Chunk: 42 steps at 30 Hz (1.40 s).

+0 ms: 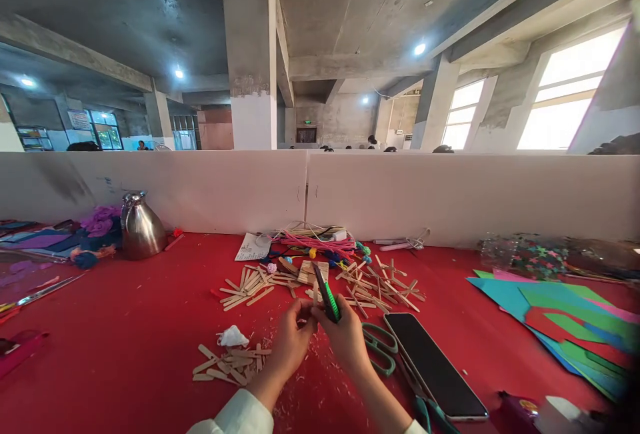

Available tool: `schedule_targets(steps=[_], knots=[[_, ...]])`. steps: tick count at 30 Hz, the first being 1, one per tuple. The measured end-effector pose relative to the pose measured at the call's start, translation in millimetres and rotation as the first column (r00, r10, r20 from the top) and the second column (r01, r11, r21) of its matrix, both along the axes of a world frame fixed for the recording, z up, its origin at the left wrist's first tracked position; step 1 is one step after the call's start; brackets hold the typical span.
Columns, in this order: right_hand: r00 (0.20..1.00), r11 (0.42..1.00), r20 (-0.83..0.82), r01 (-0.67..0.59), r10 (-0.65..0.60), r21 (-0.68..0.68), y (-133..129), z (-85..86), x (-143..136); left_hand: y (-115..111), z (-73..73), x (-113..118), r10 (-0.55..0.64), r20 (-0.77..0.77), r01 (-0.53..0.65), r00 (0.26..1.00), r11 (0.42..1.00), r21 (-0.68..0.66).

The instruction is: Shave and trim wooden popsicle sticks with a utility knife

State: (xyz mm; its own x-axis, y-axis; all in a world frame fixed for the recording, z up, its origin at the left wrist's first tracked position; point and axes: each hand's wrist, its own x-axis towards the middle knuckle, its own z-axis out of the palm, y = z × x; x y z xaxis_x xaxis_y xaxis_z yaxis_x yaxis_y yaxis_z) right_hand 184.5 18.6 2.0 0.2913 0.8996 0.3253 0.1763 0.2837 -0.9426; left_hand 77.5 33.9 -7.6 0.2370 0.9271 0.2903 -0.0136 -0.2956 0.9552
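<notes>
Between the fingers of my left hand (296,331) a small wooden craft stick (315,293) stands upright. My right hand (345,334) is closed around a green and black utility knife (329,297), its blade pointing up and away beside the stick. Both hands meet over the middle of the red table, thumbs close together. Just beyond them lies a small block of joined sticks (306,273). Loose craft sticks are heaped to its left (249,287) and right (385,287), and another pile of cut sticks (230,364) is left of my left wrist. Thin shavings are scattered under my hands.
Green-handled scissors (383,347) and a black-screened phone (433,364) lie right of my right hand. Coloured sheets (565,321) cover the far right. A steel jug (141,227) stands back left. Pink cords (320,242) lie by the white partition (200,187).
</notes>
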Motion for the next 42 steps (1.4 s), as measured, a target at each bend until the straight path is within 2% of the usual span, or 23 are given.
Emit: schedule_targets(steps=[8, 26, 35, 42], knots=[[0.992, 0.999, 0.120, 0.036, -0.036, 0.007, -2.8, 1.0, 0.9, -4.1, 0.0, -1.3, 0.002, -0.027, 0.000, 1.000, 0.998, 0.067], [0.974, 1.000, 0.224, 0.027, -0.029, 0.012, -4.2, -9.0, 7.7, -4.5, -3.7, -1.5, 0.014, -0.076, -0.008, 0.997, 0.997, 0.075], [0.979, 0.999, 0.204, -0.009, 0.020, -0.053, -16.0, 6.6, 18.0, -3.7, -3.4, -8.2, -0.013, 0.020, 0.013, 1.000, 1.000, -0.024], [0.914, 0.992, 0.389, -0.088, 0.115, -0.087, -37.4, 17.5, 29.8, 1.6, 5.4, -16.1, 0.023, 0.109, -0.020, 0.994, 0.999, -0.027]])
